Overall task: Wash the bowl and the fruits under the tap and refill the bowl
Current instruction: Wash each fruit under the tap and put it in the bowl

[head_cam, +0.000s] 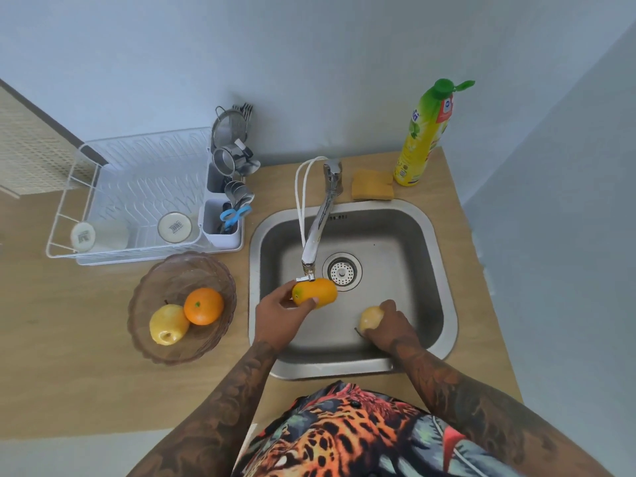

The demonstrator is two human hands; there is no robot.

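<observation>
Gripping an orange fruit [315, 292] under the tap [318, 232], left hand [278, 313], right hand [390, 325] closed round a yellow fruit [371, 317], perhaps a pear

4 fruits [203, 306], 1 bowl [155, 287], 2 cups [174, 227], 1 sponge [372, 184], 1 bottle [425, 137], perhaps 2 strainers [229, 127]

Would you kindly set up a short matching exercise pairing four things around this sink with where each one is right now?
Things:
1. orange fruit
2. pale yellow fruit
3. sponge
4. yellow apple

Places:
A. in the glass bowl on the counter
B. in the left hand, under the tap
C. on the counter behind the sink
D. in the right hand, low in the sink

Pairs: 1-B, 2-D, 3-C, 4-A
</observation>
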